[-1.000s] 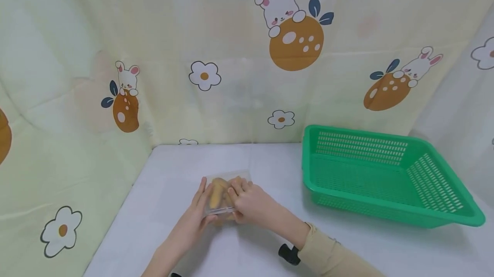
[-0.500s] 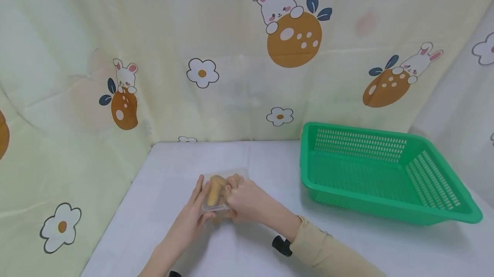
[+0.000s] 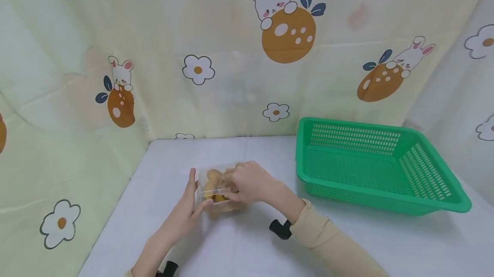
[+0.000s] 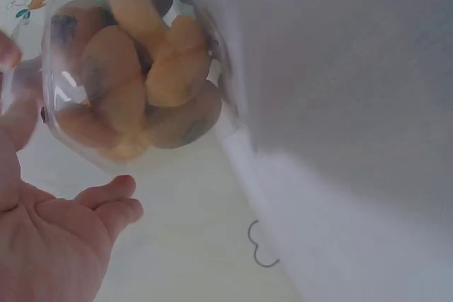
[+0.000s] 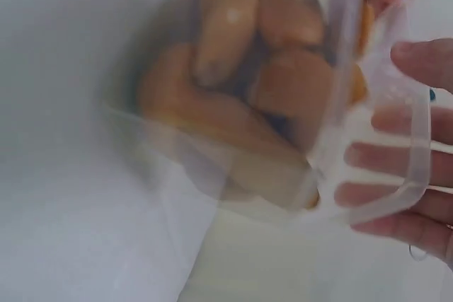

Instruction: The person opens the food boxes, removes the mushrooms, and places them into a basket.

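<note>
A clear plastic box [image 3: 204,192], packed with oblong tan-brown pieces [image 4: 114,68], is between both hands near the table's middle. Its clear lid [image 5: 419,148] stands apart from the base along one side, with brighter orange pieces showing at the gap. My right hand [image 3: 251,182] holds the lid's edge, thumb on one side and fingers seen through the plastic on the other. On the box's left side is my left hand [image 3: 188,203], its fingers fairly straight and its thumb by the front edge. In the left wrist view, two fingertips [image 4: 117,199] are clear of the box.
A large green plastic basket [image 3: 378,170] with slotted walls stands to the right on the white-covered table [image 3: 239,255]. Behind the table hangs a pale cloth [image 3: 231,97] printed with rabbits and flowers. Black wrist mounts [image 3: 280,229] sit at both wrists.
The right hand has risen slightly at the box's right, and a gap now shows under the lid. The left fingers have moved from the top to the left side. The head view has shifted slightly.
</note>
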`<state>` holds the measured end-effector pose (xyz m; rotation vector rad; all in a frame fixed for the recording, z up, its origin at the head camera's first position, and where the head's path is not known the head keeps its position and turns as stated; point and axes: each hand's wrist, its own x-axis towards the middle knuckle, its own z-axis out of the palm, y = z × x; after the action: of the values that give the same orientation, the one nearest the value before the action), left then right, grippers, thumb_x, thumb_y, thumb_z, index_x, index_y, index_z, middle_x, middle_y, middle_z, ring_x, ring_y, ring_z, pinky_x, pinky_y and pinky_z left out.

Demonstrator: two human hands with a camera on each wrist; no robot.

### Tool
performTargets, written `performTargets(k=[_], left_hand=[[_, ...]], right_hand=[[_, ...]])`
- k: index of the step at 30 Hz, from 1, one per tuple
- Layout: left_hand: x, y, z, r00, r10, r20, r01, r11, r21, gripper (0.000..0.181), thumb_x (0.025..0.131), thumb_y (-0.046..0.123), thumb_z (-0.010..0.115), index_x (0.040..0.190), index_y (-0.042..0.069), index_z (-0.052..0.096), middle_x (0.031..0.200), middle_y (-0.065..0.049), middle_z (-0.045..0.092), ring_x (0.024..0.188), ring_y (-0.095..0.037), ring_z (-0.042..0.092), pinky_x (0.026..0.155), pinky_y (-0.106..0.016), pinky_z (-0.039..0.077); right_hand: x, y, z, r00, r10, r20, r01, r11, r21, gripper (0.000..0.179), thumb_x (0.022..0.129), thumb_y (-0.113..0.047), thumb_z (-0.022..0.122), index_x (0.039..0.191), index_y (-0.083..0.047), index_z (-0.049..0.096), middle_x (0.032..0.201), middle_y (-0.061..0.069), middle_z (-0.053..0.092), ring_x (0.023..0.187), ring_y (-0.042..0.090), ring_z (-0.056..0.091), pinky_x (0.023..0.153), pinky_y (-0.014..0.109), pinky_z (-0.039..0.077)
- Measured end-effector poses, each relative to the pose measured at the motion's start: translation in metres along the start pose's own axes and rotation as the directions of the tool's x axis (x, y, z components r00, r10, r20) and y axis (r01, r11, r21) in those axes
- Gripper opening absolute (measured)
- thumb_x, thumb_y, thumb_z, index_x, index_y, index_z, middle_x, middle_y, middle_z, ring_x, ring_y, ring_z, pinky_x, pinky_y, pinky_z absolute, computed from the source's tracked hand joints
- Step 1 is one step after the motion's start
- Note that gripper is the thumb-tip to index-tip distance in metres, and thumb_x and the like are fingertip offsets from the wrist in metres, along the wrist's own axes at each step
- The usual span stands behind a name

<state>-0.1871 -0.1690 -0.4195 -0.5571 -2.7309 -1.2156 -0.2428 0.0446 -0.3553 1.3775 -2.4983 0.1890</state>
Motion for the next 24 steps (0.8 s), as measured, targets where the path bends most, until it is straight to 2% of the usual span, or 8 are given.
performTargets(k=[4,10,13,14,16,19,21,24], left_hand=[[0.002,-0.005,-0.002,1.0,0.011,-0.023,-0.011,1.0,0.018,0.085,0.092,0.026,0.057,0.146,-0.002,-0.002,0.15,-0.023,0.008,0.133,-0.039,0.021,0.106,-0.053,0.02],[0.003,-0.008,0.002,0.998,0.013,-0.059,-0.014,1.0,-0.015,0.079,0.088,0.021,0.064,0.147,0.001,0.015,0.15,-0.017,0.018,0.134,-0.035,0.023,0.106,-0.051,0.023],[0.002,-0.009,0.006,0.999,0.017,-0.034,-0.018,1.0,-0.02,0.073,0.088,0.022,0.063,0.145,0.0,0.021,0.15,-0.015,0.019,0.134,-0.034,0.023,0.106,-0.051,0.024],[0.002,-0.009,0.007,0.999,0.018,-0.027,-0.019,1.0,-0.02,0.072,0.089,0.023,0.062,0.145,0.0,0.023,0.151,-0.014,0.019,0.134,-0.034,0.023,0.106,-0.05,0.024],[0.002,-0.009,0.008,1.0,0.02,-0.016,-0.02,1.0,-0.017,0.07,0.089,0.023,0.061,0.144,0.0,0.026,0.151,-0.012,0.018,0.134,-0.032,0.024,0.106,-0.049,0.024],[0.002,-0.009,0.007,1.0,0.028,-0.007,-0.029,0.999,-0.017,0.067,0.09,0.022,0.06,0.143,0.0,0.027,0.151,-0.011,0.017,0.134,-0.031,0.023,0.106,-0.048,0.024],[0.002,-0.008,0.004,0.999,0.032,0.0,-0.032,0.999,-0.009,0.064,0.091,0.022,0.059,0.143,-0.001,0.028,0.152,-0.01,0.016,0.134,-0.031,0.023,0.106,-0.049,0.025],[0.003,-0.007,-0.003,1.0,0.026,0.008,-0.026,1.0,0.009,0.06,0.093,0.022,0.057,0.142,-0.001,0.03,0.152,-0.009,0.014,0.134,-0.031,0.024,0.105,-0.05,0.026]], right_hand=[[0.01,0.011,-0.007,0.976,0.055,-0.213,-0.033,0.994,0.105,0.021,0.081,-0.03,0.072,0.086,-0.01,0.072,0.079,-0.003,0.064,0.067,0.01,0.055,0.051,0.017,0.044],[0.04,0.037,0.011,0.787,0.097,-0.609,-0.069,0.995,0.068,0.018,0.078,-0.021,0.076,0.08,-0.004,0.071,0.073,0.002,0.034,0.066,0.016,0.035,0.051,0.023,0.031],[0.051,0.049,0.026,0.742,0.144,-0.655,-0.154,0.987,0.044,0.016,0.078,-0.015,0.075,0.087,-0.002,0.071,0.072,0.004,0.036,0.066,0.02,0.034,0.057,0.028,0.031],[0.054,0.052,0.03,0.756,0.165,-0.634,-0.189,0.982,0.03,0.02,0.078,-0.012,0.075,0.093,0.0,0.07,0.074,0.006,0.04,0.068,0.021,0.037,0.059,0.029,0.034],[0.058,0.054,0.038,0.82,0.227,-0.526,-0.249,0.968,0.03,0.036,0.08,-0.009,0.072,0.112,0.004,0.061,0.082,0.009,0.051,0.076,0.024,0.045,0.068,0.032,0.041],[0.06,0.056,0.05,0.914,0.341,-0.22,-0.33,0.94,0.084,0.052,0.088,-0.017,0.065,0.129,0.007,0.043,0.097,0.015,0.06,0.088,0.028,0.056,0.08,0.035,0.048],[0.06,0.057,0.056,0.92,0.39,0.034,-0.39,0.903,0.183,0.052,0.093,-0.028,0.058,0.129,0.008,0.044,0.103,0.017,0.063,0.093,0.029,0.059,0.083,0.037,0.05],[0.061,0.059,0.058,0.881,0.395,0.261,-0.464,0.832,0.306,0.05,0.096,-0.039,0.048,0.118,0.005,0.056,0.105,0.016,0.064,0.096,0.028,0.061,0.083,0.039,0.051]])
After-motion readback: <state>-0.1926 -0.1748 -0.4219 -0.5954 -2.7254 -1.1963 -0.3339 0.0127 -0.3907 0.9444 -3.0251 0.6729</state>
